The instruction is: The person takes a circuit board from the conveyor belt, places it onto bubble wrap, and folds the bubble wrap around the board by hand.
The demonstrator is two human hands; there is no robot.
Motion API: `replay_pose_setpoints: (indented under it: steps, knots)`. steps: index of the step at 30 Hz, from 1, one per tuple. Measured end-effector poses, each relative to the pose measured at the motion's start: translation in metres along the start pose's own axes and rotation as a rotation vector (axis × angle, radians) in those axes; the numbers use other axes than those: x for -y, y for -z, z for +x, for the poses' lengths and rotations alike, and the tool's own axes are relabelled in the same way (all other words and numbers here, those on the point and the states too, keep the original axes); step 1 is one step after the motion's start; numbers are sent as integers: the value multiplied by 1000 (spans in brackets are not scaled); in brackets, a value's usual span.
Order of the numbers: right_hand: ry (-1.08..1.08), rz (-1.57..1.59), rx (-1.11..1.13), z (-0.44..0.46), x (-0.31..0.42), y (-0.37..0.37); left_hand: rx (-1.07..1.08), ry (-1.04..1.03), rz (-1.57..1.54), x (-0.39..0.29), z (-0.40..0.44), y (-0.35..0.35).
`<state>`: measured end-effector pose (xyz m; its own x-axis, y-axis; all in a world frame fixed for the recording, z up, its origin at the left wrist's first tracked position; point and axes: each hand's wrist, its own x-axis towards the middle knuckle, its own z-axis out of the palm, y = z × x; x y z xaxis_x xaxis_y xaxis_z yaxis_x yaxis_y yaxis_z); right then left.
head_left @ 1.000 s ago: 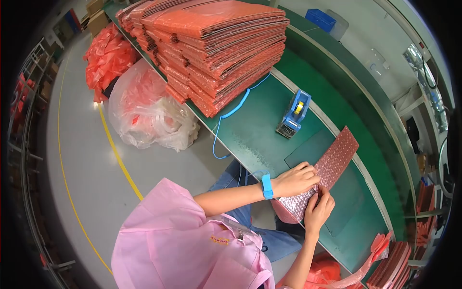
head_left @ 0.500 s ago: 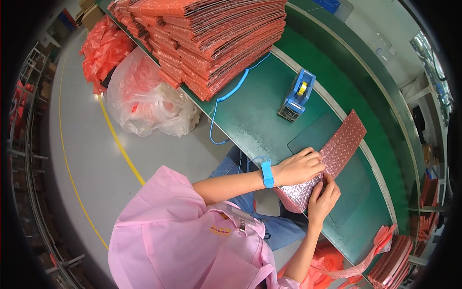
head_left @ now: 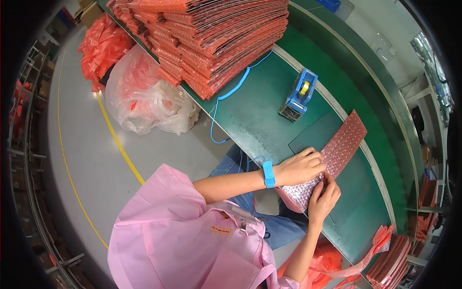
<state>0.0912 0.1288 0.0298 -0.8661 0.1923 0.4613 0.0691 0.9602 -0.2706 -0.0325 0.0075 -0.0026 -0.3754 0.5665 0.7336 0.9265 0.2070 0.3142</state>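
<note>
A pinkish-red bubble-wrap piece (head_left: 344,144) lies across the green table, its silvery near part folded and hanging over the front edge. My left hand (head_left: 302,167), with a blue band on the wrist, presses on its middle, fingers bent together. Just beside it, my right hand (head_left: 325,196) has its thumb and fingers closed at the edge of the same wrap. The fingertips of both hands almost touch. A blue tape dispenser (head_left: 299,95) with yellow tape stands farther back on the table.
Tall stacks of red bubble-wrap pieces (head_left: 216,43) stand at the table's far left. A blue coiled cord (head_left: 236,88) runs from them to the wrist band. Plastic bags (head_left: 149,96) sit on the floor at left. More red pieces (head_left: 391,262) are at the lower right.
The view has shifted, so the table and dispenser appear higher in the picture than a second ago. Both hands stay on the wrap in nearly the same pose.
</note>
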Motion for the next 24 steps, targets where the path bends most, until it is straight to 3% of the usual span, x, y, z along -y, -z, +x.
replay_pose_setpoints:
  steps: [8,15,17,18,19,20,24]
  knots:
    - [-3,10,-16,-1,-3,-2,72,38,-10,-2,0,3]
    - [-6,64,-21,4,-1,3,115,-50,-28,-1,6,15]
    - [6,90,-59,7,0,0,130,33,-154,-1,6,12]
    - [-3,117,-57,6,-4,0,243,79,-158,-1,8,15]
    - [8,87,-124,6,-3,1,189,105,-168,-2,5,10]
    - [-43,133,-36,6,-5,3,200,129,-161,-2,4,7]
    - [-1,76,-191,0,-13,-4,230,103,-139,-12,11,16]
